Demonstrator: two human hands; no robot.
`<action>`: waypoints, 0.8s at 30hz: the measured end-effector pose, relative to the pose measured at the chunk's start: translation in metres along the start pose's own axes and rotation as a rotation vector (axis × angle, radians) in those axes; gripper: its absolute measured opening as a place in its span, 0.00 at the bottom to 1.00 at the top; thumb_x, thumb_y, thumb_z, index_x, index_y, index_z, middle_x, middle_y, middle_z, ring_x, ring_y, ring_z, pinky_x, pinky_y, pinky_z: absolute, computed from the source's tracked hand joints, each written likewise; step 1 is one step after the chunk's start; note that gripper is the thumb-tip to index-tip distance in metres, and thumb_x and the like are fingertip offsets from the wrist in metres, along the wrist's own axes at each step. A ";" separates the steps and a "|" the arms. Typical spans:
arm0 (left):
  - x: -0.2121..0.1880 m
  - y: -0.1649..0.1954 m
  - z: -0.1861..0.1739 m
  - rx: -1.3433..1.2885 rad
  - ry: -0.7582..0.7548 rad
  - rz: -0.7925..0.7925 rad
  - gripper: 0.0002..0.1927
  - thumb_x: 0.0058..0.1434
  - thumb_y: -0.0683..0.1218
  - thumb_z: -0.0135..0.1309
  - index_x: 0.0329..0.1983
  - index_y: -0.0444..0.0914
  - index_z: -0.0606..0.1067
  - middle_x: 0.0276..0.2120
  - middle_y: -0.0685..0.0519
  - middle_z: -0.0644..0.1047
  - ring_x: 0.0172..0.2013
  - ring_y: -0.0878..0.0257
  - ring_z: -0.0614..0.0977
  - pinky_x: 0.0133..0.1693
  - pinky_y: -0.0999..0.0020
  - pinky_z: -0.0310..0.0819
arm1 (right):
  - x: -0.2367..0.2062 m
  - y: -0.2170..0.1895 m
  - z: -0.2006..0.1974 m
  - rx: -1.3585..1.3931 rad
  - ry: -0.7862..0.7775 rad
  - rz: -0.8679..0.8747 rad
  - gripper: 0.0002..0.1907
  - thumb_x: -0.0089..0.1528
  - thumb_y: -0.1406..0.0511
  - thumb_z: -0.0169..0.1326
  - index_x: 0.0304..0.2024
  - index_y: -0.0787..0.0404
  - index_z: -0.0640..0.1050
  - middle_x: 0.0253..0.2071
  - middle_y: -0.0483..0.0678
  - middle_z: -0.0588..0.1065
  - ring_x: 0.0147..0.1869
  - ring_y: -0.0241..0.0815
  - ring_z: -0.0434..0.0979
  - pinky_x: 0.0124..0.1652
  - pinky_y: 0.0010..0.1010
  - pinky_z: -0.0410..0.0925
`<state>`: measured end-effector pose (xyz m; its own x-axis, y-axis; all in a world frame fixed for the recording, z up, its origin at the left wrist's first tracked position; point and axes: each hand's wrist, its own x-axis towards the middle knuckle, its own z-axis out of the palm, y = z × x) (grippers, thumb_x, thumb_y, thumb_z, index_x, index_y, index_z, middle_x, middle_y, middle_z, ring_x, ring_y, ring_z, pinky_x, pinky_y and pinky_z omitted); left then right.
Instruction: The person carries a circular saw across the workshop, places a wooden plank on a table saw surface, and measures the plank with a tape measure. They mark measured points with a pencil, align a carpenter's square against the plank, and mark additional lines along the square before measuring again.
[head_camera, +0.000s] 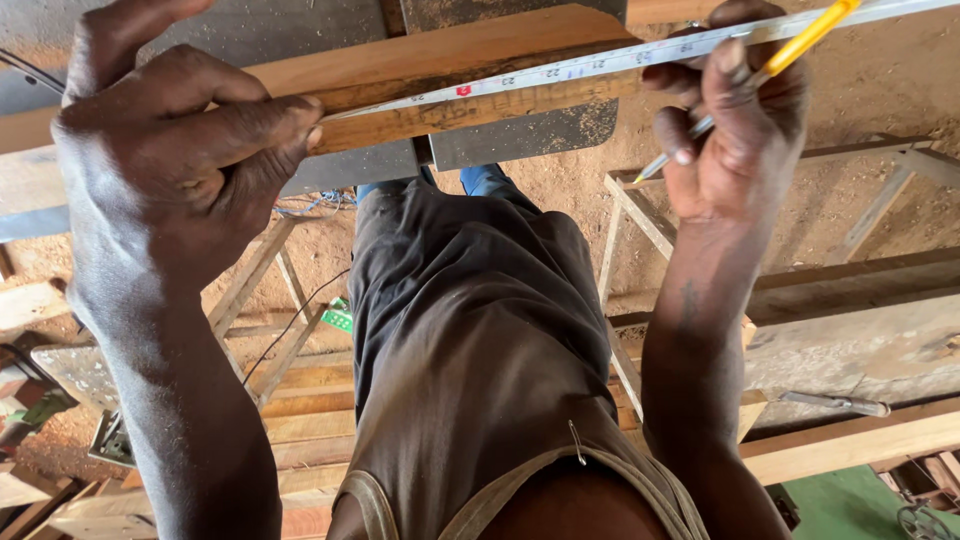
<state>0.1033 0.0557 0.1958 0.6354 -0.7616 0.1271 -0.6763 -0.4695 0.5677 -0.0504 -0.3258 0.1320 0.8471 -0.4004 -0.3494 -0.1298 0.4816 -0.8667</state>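
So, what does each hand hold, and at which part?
The left hand presses the end of the tape measure onto the wooden plank. The right hand holds a yellow pen near its tip and pins the tape.

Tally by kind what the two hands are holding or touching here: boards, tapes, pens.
Boards: 1, the board pinned under the left hand
Tapes: 1, the tape stretched along it
Pens: 1, the pen in the right hand
Total: 3
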 end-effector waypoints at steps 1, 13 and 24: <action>-0.001 -0.001 0.001 -0.009 -0.001 0.005 0.06 0.68 0.41 0.67 0.46 0.36 0.85 0.37 0.52 0.80 0.65 0.54 0.73 0.60 0.59 0.69 | -0.001 0.003 0.003 0.011 0.025 0.009 0.14 0.74 0.61 0.64 0.54 0.64 0.76 0.38 0.52 0.79 0.39 0.41 0.82 0.21 0.21 0.58; -0.001 -0.002 0.003 -0.110 -0.039 -0.064 0.09 0.65 0.41 0.64 0.48 0.36 0.85 0.39 0.53 0.81 0.65 0.55 0.70 0.62 0.60 0.67 | -0.004 0.004 0.009 -0.042 0.047 0.018 0.13 0.72 0.64 0.65 0.53 0.63 0.77 0.38 0.50 0.78 0.39 0.39 0.80 0.21 0.21 0.57; -0.003 -0.008 0.000 -0.046 -0.083 -0.054 0.09 0.65 0.41 0.67 0.47 0.35 0.86 0.37 0.51 0.80 0.60 0.56 0.72 0.57 0.58 0.68 | -0.006 0.014 -0.007 0.008 -0.030 -0.031 0.10 0.75 0.64 0.62 0.52 0.63 0.78 0.42 0.55 0.79 0.41 0.41 0.82 0.20 0.24 0.60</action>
<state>0.1068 0.0615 0.1906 0.6363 -0.7709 0.0282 -0.6225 -0.4916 0.6090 -0.0608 -0.3221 0.1199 0.8656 -0.3920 -0.3115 -0.0993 0.4754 -0.8741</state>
